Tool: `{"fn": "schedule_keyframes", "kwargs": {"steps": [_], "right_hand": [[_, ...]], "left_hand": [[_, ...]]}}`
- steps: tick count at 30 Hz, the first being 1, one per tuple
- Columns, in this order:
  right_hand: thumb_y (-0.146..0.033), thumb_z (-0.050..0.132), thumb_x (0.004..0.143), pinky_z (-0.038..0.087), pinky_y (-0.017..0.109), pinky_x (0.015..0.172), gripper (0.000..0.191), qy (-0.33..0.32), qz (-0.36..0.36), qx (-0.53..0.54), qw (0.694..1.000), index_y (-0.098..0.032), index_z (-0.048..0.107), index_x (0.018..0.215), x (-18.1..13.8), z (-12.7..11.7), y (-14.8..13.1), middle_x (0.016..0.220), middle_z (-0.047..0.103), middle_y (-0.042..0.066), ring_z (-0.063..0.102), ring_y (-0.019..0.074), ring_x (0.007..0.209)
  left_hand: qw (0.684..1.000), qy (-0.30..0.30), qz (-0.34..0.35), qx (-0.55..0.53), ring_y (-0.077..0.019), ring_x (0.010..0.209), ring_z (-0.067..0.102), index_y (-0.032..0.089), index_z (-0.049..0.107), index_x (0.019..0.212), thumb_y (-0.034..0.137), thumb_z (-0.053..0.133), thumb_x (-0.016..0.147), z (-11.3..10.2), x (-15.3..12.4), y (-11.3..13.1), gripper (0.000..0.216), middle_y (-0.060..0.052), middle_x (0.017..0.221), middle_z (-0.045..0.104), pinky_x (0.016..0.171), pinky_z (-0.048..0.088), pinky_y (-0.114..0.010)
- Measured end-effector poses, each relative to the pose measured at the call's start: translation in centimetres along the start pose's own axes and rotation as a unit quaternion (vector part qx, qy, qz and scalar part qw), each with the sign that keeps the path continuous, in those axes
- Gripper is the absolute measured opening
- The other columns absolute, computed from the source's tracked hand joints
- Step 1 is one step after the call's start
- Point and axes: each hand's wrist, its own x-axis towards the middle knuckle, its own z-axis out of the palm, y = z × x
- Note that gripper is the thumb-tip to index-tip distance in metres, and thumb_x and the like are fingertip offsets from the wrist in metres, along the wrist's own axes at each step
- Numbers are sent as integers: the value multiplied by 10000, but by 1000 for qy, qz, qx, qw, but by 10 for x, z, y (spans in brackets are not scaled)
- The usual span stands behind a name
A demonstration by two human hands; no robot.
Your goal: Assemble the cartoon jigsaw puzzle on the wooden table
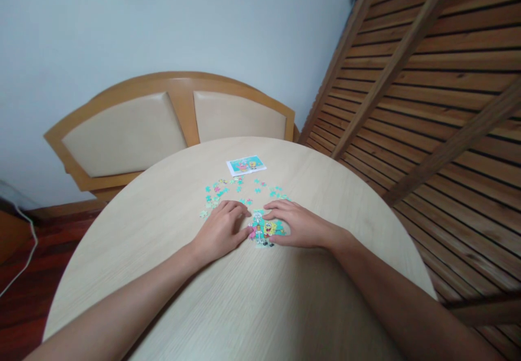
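Observation:
A partly joined jigsaw puzzle (259,234) lies flat on the table between my hands, with yellow and pale cartoon figures on turquoise. My left hand (223,228) rests at its left side, thumb tip by a pink part of the puzzle, fingers curved and apart. On the other side, my right hand (299,224) spans the puzzle's right part, thumb on the lower area and fingers at the upper edge. Its palm hides some of the right side. Loose puzzle pieces (217,189) are scattered just beyond both hands.
A picture card (246,165) with the cartoon figures lies toward the far edge of the round wooden table (195,312). Behind stands a padded headboard (179,106) against the wall. Wooden slats (427,106) lean on the right; a white cable (32,241) hangs at left.

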Motion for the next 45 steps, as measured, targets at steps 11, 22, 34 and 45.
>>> {"fn": "schedule_keyframes", "kwargs": {"steps": [11,22,34,45], "right_hand": [[-480,728,841,412,442,1122,470,-1,-14,-2,1000,-213,688,1226,-1,-2,0,1365,618,130,567,282,1278],[-455,746,826,393,451,1136,479,-5,-3,8,1000,-206,688,1231,-1,-4,-2,1383,611,135,544,290,1309],[-463,742,825,406,460,1119,472,-2,-3,7,1000,-225,690,1228,-1,-1,-1,1382,614,124,550,296,1301],[-452,745,821,414,447,1111,477,-5,2,14,1000,-209,686,1227,0,-2,-2,1373,611,135,553,291,1294]], "left_hand": [[992,-16,-27,120,-329,1430,396,97,497,1410,458,478,996,2,53,-46,550,-195,1531,462,1194,282,-478],[988,-28,-22,150,-330,1369,454,132,566,1264,438,377,1048,20,85,-48,420,-163,1339,623,1137,342,-480],[984,-20,12,177,-270,944,669,175,696,1134,216,459,989,-8,23,-25,280,-110,979,728,873,512,-420],[992,20,-7,125,-260,1007,641,200,714,1029,278,572,966,-10,3,-42,174,-88,1074,724,928,507,-419]]}}
